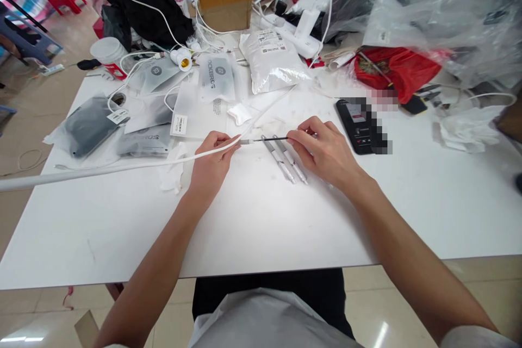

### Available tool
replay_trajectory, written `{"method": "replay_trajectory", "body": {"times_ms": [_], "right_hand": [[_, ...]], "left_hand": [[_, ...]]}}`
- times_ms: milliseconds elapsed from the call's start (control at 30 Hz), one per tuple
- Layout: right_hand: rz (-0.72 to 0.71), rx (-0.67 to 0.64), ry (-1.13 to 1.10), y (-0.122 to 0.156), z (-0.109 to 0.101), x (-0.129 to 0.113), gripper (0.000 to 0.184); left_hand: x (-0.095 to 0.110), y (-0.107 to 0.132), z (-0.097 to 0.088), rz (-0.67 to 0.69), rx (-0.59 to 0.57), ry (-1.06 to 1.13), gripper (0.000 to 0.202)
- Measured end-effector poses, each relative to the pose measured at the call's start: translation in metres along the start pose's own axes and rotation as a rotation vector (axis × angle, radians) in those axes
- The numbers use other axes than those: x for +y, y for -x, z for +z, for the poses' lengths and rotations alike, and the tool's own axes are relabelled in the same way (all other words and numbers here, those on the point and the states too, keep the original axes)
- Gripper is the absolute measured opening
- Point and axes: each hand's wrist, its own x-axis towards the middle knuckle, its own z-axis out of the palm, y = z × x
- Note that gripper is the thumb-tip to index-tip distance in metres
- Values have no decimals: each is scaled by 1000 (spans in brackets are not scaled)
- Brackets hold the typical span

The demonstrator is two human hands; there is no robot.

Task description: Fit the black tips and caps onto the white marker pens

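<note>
Fingers closed, my left hand [212,163] pinches a silvery pen barrel [247,142], most of which is hidden by the fingers. A thin black pen refill [274,139] runs from the barrel's end to my right hand [326,149], whose thumb and fingertips are shut on it. The refill's tip is at the barrel's opening; how far inside it sits I cannot tell. Below the refill, two silver pens [281,163] lie side by side on the white table [269,228]. A white cable [163,162] crosses the view in front of my left fingers.
Bagged packages [92,125] cover the table's left side. A white padded parcel [275,60] and a cardboard box [224,8] stand at the back. Right of my right hand lies a black phone [354,125]. Beyond it are a red bag [395,73] and crumpled tissue [468,128].
</note>
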Motion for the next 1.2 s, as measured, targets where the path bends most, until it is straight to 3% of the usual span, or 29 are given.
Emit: {"method": "replay_trajectory", "body": {"times_ms": [400, 667, 933, 1033, 1200], "right_hand": [[1, -8, 6, 0, 0, 1, 16], [-12, -18, -22, -1, 0, 1, 16], [48, 17, -129, -2, -1, 1, 17], [76, 53, -174, -2, 0, 2, 17], [101, 61, -213, -1, 6, 3, 18]], "left_hand": [[2, 2, 1, 10, -17, -38, 16], [8, 3, 0, 78, -159, -96, 34], [8, 3, 3, 81, -135, -81, 18], [6, 2, 11, 55, -156, -93, 25], [5, -7, 26, -139, -184, -110, 19]]}}
